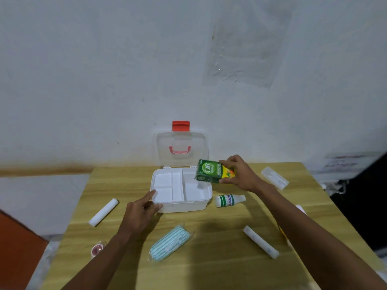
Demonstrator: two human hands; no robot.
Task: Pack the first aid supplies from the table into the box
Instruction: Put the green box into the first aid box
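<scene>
Pale, scuffed plaster fills most of the room behind the wooden table (209, 268), with a crinkled clear plastic sheet (247, 45) stuck high on the wall and a rusty stain running along its foot. Against that wall stands the white first aid box (181, 203), its clear lid (182, 148) tipped up and back, red latch (181, 125) at the top and red handle (180, 150) showing through; the tray inside is split into compartments, all bare white. The right hand (238, 174) holds a green carton (214, 171) over the box's far right corner — fingers pinched on its right end, thumb below and fingertips above — so the carton's long axis runs roughly left to right, printed face toward the viewer, free end pointing left over the right-hand compartment. It is clear of the tray. The left hand (142, 212) rests at the box's near left corner, fingers loosely spread and holding nothing, index finger touching the rim. Scattered on the tabletop: a white roll (103, 212) lying on a diagonal to the left, a small red and clear round item (97, 249) near the left edge, a green-striped packet in plastic wrap (169, 242) in front of the box, a small white bottle (229, 200) on its side just right of the box with its cap pointing right, a long white wrapped stick (260, 241) slanting toward the near right, and a clear flat case (274, 177) at the far right. Beyond the table's left edge lies grey floor and something dark red.
</scene>
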